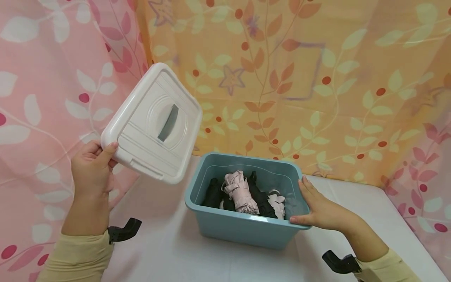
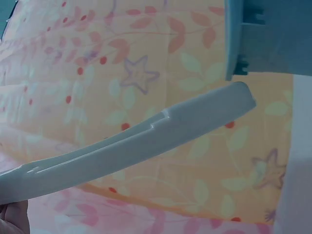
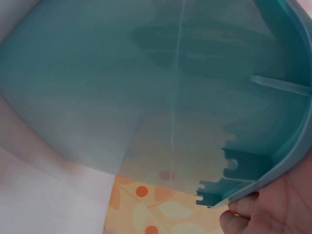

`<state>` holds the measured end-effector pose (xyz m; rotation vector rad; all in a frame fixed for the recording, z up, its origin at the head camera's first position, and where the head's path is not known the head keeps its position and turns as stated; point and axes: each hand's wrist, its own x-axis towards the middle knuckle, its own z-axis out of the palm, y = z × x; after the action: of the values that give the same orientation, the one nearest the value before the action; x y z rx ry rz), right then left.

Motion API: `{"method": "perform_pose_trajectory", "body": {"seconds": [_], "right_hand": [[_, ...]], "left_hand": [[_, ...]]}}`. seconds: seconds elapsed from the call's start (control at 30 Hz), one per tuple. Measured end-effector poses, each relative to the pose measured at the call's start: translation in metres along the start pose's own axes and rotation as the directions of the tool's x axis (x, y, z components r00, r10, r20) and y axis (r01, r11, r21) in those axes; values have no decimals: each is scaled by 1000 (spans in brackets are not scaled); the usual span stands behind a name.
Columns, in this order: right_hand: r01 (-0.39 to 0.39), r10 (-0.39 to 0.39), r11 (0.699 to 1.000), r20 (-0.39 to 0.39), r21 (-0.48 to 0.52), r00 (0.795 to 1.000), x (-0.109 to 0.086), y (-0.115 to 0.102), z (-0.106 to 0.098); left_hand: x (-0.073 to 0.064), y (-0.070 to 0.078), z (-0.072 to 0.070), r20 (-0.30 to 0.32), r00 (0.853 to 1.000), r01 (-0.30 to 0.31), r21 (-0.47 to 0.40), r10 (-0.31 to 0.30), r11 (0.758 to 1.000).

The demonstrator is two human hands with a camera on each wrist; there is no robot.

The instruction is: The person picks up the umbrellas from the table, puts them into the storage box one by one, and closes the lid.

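Observation:
My left hand (image 1: pixel 92 166) pinches a corner of a white lid (image 1: pixel 141 129) with a grey handle (image 1: pixel 168 122), thumb on its upper face. The lid is tilted, raised left of a blue plastic bin (image 1: pixel 243 227). In the left wrist view, the lid (image 2: pixel 122 146) shows edge-on. My right hand (image 1: pixel 322 207) holds the bin's right end, thumb along the front rim and fingers toward the back corner. Fingertips bend at the rim in the right wrist view. Inside the bin lie a rolled pale pink bundle (image 1: pixel 240 194), like a folded umbrella, black rolled bundles (image 1: pixel 261 196) and a smaller pale piece (image 1: pixel 277 203).
The bin stands on a white-covered table (image 1: pixel 158 243). Behind it hangs an orange leaf-patterned curtain (image 1: pixel 267 78), with a pink patterned curtain (image 1: pixel 42 98) at left and more pink cloth at right. Black devices (image 1: pixel 125 230) are strapped at both wrists.

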<state>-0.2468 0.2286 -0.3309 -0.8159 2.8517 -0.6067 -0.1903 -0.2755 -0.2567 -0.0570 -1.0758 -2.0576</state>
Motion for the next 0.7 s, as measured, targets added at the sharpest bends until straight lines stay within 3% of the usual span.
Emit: {"method": "perform_pose_trajectory", "body": {"seconds": [0.13,0.33,0.53,0.7], "right_hand": [[4,-4,1000,-1,10,1000,0,-1,-1],[-3,2,1000,24,15,1000,0,-4,-7],[-12,10,1000,82,18,997,5,-7,-20],[36,-40,997,69,61,997,14,-7,-37]], "left_hand": [[1,9,8,22,998,-57,-34,58,998],[2,14,20,79,995,-51,-128,62,990],[-4,5,30,184,983,20,-196,17,980],[-10,-3,39,282,959,91,-194,-34,977]]}}
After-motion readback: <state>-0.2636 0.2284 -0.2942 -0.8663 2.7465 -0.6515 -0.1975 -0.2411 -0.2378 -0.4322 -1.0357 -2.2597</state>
